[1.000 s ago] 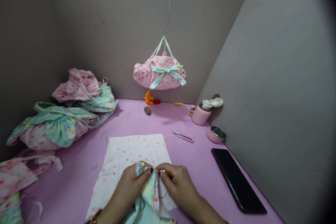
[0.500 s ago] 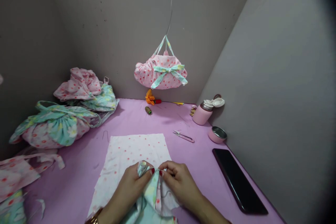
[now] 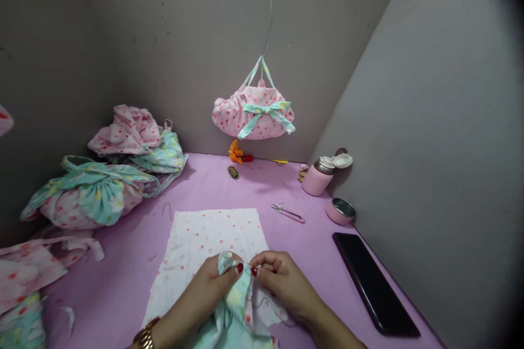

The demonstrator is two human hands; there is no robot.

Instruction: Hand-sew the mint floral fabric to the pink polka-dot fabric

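Observation:
My left hand (image 3: 213,282) is closed on a mint-green floral fabric piece (image 3: 236,299), its thumb pressing the folded upper edge. A strip of pink dotted cloth lies along that piece's right side. My right hand (image 3: 284,282) pinches at the same edge, thumb and forefinger together close to the left thumb. Whatever is between those fingertips is too small to make out. Below the right hand a dark thread (image 3: 265,301) loops loosely. Under both hands a white cloth with pink dots (image 3: 204,234) is spread flat.
Thread snips (image 3: 289,213), a pink flask (image 3: 317,177), its cup lid (image 3: 340,211) and a black phone (image 3: 374,283) are on the right. A thread spool (image 3: 233,172) lies at the back. Sewn fabric bundles (image 3: 92,196) pile up left. A dotted pouch (image 3: 254,114) hangs ahead.
The right fingertips have shifted slightly at the fabric edge, and more of the thread loop shows below the right hand. The whole view has moved a little; the left hand keeps its grip.

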